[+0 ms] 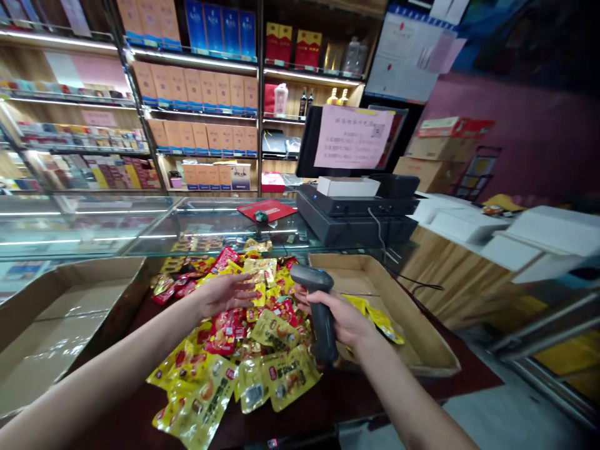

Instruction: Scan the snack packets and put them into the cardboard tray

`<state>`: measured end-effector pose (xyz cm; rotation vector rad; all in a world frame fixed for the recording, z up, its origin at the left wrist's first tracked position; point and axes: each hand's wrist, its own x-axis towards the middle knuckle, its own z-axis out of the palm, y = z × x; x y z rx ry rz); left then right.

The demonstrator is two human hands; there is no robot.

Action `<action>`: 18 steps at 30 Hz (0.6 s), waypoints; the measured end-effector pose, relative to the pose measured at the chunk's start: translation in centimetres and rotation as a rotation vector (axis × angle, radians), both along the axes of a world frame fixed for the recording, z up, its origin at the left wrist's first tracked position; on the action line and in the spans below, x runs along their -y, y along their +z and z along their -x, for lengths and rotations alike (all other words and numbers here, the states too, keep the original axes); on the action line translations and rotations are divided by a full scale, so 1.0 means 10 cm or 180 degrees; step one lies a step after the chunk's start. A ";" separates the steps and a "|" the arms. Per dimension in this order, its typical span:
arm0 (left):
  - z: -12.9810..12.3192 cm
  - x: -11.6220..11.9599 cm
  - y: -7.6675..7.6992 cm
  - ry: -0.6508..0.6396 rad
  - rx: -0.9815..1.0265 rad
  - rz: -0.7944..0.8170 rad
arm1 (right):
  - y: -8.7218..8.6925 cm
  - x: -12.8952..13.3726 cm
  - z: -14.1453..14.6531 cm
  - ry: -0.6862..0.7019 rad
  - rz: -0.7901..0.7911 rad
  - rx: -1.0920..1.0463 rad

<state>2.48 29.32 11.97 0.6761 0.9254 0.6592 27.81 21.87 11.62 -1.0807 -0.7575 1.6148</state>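
Observation:
A heap of yellow, gold and red snack packets (276,328) covers the middle of the dark red table. My left hand (227,294) is over the heap's left half, fingers stretched out and apart, holding nothing that I can see. In my right hand (344,312) is a black handheld barcode scanner (322,319), its head tipped up to the left and its handle pointing down. The scanner is over the right edge of the heap. To its right, some yellow packets (382,319) lie in a shallow cardboard box (422,337), partly behind my right hand.
Another shallow cardboard box (98,287) stands at the left. Behind the heap runs a glass counter (210,219) with a red folder (272,209). A monitor (309,144) and black cash drawer (323,215) stand at the back right. White foam boxes (497,244) sit further right.

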 end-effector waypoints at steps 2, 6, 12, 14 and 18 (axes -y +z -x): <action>0.28 -0.02 0.01 0.0209 -0.0081 -0.0007 | -0.04 -0.10 0.24 0.0137 0.0084 0.0011; 0.69 -0.05 -0.05 0.0412 -0.0217 -0.0053 | -0.16 -0.26 0.60 0.0243 0.0223 0.0010; 0.93 0.11 -0.27 0.0383 -0.0470 -0.0073 | -0.28 -0.27 0.91 0.0480 0.0317 -0.0099; 0.95 0.19 -0.34 0.0328 -0.0552 -0.0098 | -0.32 -0.25 0.99 0.0609 0.0415 -0.0095; 0.93 0.30 -0.44 0.0320 -0.0745 -0.0079 | -0.43 -0.20 1.14 0.0804 0.0572 -0.0131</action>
